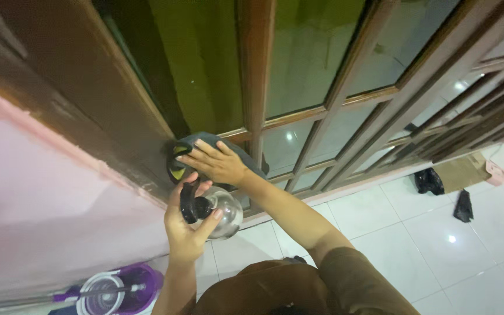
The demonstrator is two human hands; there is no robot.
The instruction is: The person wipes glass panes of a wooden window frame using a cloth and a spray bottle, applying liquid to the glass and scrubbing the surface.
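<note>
My right hand [216, 163] lies flat on a dark grey cloth [202, 142] with a yellow-green underside, pressing it against the lower left pane of a brown wooden-framed glass door [255, 87]. Just below it, my left hand [185, 224] grips a clear spray bottle [226, 211] with a black trigger head, held close to the cloth and pointed toward the glass.
A pink wall [36, 210] runs down the left. A purple and white mop bucket [115, 289] stands on the white tiled floor [438, 245] at bottom left. Dark bags [429, 181], a cardboard piece [461, 172] and a pink item [497, 173] lie by the door base at right.
</note>
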